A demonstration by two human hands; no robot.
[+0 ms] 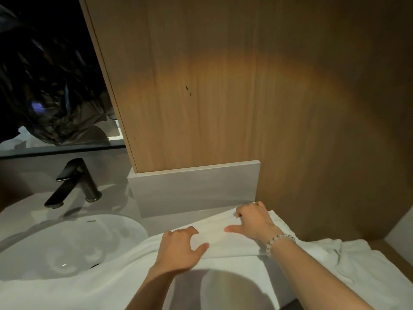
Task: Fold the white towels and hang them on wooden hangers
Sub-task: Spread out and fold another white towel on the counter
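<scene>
The white towel [234, 245] lies on the table [169, 220] just right of the sink [100, 231], its left end draped over the sink's near rim. Right of the sink, the left grip [178, 248] curls its fingers over the towel's folded edge, thumb spread. Farther right, the right grip [253, 221] pinches the fold's far corner. Behind the sink stands a black faucet [76, 184].
</scene>
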